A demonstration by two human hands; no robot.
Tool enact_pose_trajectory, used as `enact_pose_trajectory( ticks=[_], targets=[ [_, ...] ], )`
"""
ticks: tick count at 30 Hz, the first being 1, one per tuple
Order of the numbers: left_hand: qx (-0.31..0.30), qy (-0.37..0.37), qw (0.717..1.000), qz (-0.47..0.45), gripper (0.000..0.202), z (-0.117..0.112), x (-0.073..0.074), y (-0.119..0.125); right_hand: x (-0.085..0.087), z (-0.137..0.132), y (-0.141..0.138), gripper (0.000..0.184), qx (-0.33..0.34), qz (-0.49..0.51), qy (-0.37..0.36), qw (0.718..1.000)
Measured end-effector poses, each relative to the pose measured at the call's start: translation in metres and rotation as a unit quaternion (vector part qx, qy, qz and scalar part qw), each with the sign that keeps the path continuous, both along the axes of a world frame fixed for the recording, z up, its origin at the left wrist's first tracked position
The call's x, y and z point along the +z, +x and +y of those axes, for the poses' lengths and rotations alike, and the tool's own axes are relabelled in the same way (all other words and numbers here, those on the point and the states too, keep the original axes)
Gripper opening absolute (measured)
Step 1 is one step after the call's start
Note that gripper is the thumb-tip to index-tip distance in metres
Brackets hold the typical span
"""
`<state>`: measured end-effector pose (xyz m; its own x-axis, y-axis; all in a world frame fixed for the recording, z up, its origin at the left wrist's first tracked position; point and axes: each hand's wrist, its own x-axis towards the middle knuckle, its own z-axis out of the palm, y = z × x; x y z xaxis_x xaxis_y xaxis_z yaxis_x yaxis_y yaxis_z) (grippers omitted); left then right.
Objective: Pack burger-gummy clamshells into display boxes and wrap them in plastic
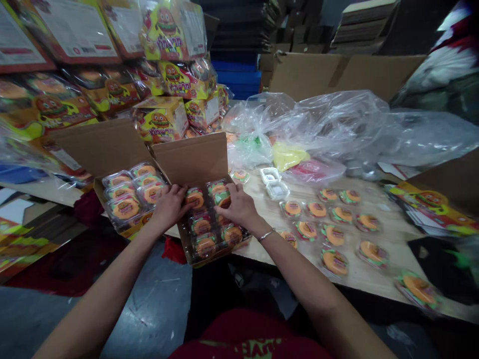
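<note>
In front of me an open cardboard box (190,154) tilts over the table's front edge, filled with rows of toy-like burgers in clear plastic packs. My left hand (168,205) grips this box's left side, its thumb reaching in beside a burger pack (195,197). Fingers of my right hand (241,207) close around another burger pack (219,192) at the box's far right corner. Nearer me, more packs, such as one burger pack (205,246), sit in the box. A second open box (101,144) of packed burgers stands to the left.
Several loose burger packs (335,262) lie across the wooden table (392,254) on the right. Two white-rimmed clear trays (277,189) sit behind the box. Clear plastic bags (337,122) heap at the back. Stacked printed cartons (160,119) rise at left; a large cardboard carton (307,75) stands behind.
</note>
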<state>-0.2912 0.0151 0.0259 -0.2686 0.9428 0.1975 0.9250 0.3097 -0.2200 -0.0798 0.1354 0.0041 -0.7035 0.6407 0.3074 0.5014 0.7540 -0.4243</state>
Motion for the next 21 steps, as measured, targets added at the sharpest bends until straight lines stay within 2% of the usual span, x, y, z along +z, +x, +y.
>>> enact_pose_trajectory(
  ticks=[3,8,12,14,15,17,19,21],
  targets=[
    [0.007,0.006,1.000,-0.022,0.060,0.000,-0.001,-0.001,0.001,-0.001,0.005,0.068,0.027,-0.042,0.018,0.999],
    [0.004,0.019,1.000,-0.023,0.063,-0.001,-0.003,0.000,-0.007,0.004,0.013,0.073,0.051,-0.026,0.016,0.998],
    [0.002,0.083,0.996,-0.027,0.067,-0.006,-0.013,0.021,-0.015,0.008,0.016,0.082,0.108,0.007,0.022,0.994],
    [-0.052,0.110,0.992,-0.033,0.064,-0.008,-0.018,0.039,-0.018,0.008,0.022,0.085,0.131,0.068,0.023,0.989],
    [-0.093,0.105,0.989,-0.043,0.061,-0.009,-0.021,0.047,-0.018,0.008,0.029,0.082,0.133,0.108,0.022,0.985],
    [-0.163,0.078,0.981,-0.073,0.058,-0.011,-0.021,0.062,-0.017,0.009,0.052,0.061,0.112,0.185,0.019,0.976],
    [-0.192,0.083,0.973,-0.101,0.058,-0.013,-0.016,0.073,-0.015,0.012,0.088,0.033,0.061,0.235,0.016,0.970],
    [-0.209,0.136,0.960,-0.128,0.063,-0.014,-0.009,0.089,-0.013,0.017,0.134,0.019,-0.014,0.257,0.006,0.966]
  ],
)
